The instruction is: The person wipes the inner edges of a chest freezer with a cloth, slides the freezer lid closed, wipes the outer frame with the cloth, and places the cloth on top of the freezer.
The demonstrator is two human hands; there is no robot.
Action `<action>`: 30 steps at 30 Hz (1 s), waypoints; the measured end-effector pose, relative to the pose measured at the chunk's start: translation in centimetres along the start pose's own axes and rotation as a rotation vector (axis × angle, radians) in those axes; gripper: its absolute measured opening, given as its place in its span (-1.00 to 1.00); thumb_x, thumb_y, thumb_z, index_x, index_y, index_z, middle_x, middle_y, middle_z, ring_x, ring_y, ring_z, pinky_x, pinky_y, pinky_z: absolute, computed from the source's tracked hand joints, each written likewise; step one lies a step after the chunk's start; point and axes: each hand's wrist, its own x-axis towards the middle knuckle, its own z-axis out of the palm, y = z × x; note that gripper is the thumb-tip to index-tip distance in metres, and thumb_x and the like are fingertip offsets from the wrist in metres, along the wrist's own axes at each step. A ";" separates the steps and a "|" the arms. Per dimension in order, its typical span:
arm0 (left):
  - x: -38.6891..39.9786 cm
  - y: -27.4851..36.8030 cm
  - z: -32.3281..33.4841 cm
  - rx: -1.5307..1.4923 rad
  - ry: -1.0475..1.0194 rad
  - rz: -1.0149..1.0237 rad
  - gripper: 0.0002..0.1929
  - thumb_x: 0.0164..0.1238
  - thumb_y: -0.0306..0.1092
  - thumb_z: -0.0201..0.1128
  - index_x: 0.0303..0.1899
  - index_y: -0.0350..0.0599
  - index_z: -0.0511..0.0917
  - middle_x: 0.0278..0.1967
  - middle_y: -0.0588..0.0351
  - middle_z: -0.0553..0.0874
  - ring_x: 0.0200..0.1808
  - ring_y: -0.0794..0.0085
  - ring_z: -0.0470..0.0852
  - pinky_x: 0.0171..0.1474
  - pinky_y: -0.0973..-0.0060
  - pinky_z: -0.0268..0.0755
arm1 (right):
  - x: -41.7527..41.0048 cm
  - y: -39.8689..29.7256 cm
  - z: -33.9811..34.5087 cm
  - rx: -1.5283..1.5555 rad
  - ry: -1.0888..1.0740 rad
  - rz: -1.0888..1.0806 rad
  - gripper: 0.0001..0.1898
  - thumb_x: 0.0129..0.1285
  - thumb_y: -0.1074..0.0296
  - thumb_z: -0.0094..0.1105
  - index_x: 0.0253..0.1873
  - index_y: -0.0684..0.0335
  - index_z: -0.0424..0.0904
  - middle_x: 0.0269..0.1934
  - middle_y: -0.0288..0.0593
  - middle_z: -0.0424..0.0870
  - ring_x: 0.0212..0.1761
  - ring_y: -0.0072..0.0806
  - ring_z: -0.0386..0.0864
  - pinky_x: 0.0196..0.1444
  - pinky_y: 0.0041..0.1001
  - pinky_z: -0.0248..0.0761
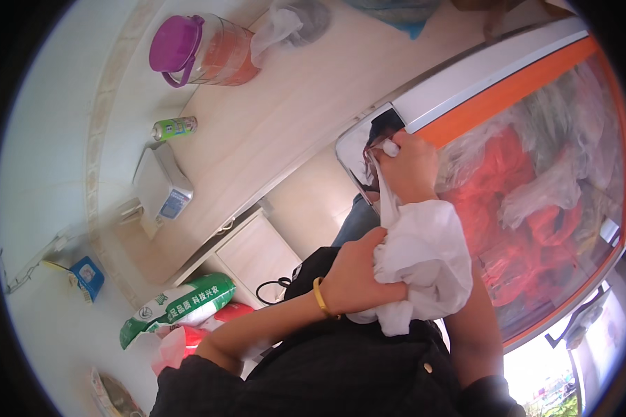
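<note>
My left hand, a yellow bangle on its wrist, grips a bunched white cloth in front of my black-clothed body. The cloth hangs over my right forearm. My right hand is farther forward, its fingers closed on a twisted, stretched end of the same cloth. Beside the right fingers is a shiny rectangular panel with rounded corners, which shows dark reflections; whether the fingers touch it I cannot tell.
On the right stands an orange-edged clear case with red and clear plastic bags. A long pale counter bears a purple-lidded jar, a spray can and a scale. A green-and-white sack lies lower left, near a cabinet door.
</note>
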 end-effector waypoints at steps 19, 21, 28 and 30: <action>-7.1 -1.6 14.0 0.361 -0.441 0.186 -0.39 -0.28 -0.13 0.40 -0.11 -0.24 0.45 -0.36 -0.14 0.63 -0.28 0.02 0.63 -0.23 0.29 0.46 | -17.1 14.7 -8.8 -0.470 -0.287 0.029 -0.74 -0.17 0.30 0.42 -0.36 0.28 0.63 -0.41 0.04 0.63 -0.31 -0.08 0.60 -0.23 -0.28 0.46; -7.9 -1.8 15.0 0.364 -0.446 0.290 -0.39 -0.27 -0.12 0.41 -0.10 -0.23 0.45 -0.34 -0.12 0.63 -0.28 0.02 0.63 -0.23 0.27 0.45 | -19.9 16.6 -11.2 0.012 -0.010 0.026 -0.77 -0.13 0.31 0.41 -0.37 0.30 0.63 -0.46 -0.06 0.63 -0.41 -0.32 0.61 -0.33 -0.36 0.45; -8.6 -1.3 13.0 0.561 -0.354 0.671 -0.38 -0.25 -0.07 0.44 -0.07 -0.10 0.44 -0.38 0.04 0.63 -0.32 0.11 0.60 -0.28 0.26 0.43 | -24.3 20.4 -14.6 1.182 0.143 0.270 -0.81 0.29 0.29 0.12 -0.17 0.31 0.50 -0.33 -0.29 0.57 -0.29 -0.62 0.49 -0.22 -0.55 0.38; -9.0 -1.2 11.9 0.626 -0.330 0.671 -0.40 -0.25 -0.09 0.45 -0.08 -0.09 0.47 -0.37 0.06 0.63 -0.32 0.13 0.60 -0.27 0.28 0.44 | -24.8 21.2 -14.8 1.467 0.040 0.210 -0.80 0.39 0.32 -0.05 -0.03 0.31 0.44 -0.13 -0.24 0.56 -0.08 -0.55 0.51 -0.01 -0.49 0.37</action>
